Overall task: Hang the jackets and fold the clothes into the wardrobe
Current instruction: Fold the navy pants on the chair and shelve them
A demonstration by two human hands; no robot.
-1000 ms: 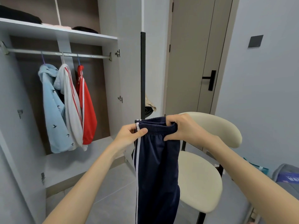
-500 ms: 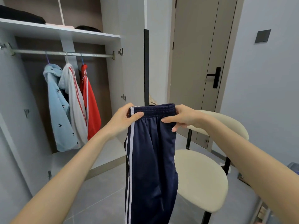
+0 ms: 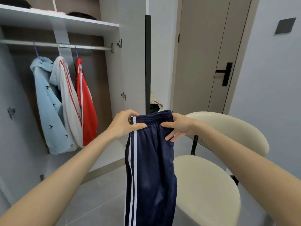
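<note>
Both forearms reach forward at chest height. The left hand (image 3: 123, 123) pinches one end of the elastic waistband of the navy blue track trousers with two white side stripes (image 3: 151, 168), thumb across the front and fingers behind. The right hand (image 3: 179, 126) pinches the other end, thumb in front, its lower fingers spread loose. The trousers hang straight down between the arms, in front of the cream padded chair with black legs (image 3: 208, 185). To the left of the trousers lies bare grey tiled floor (image 3: 97, 201).

Beyond stands the open white wardrobe (image 3: 130, 62). On its metal rail (image 3: 57, 45) hang a light blue hooded jacket (image 3: 47, 108), a white jacket with red stripes (image 3: 70, 108) and a red jacket (image 3: 87, 108), close together. Dark folded clothes (image 3: 81, 13) lie on the shelf above.
</note>
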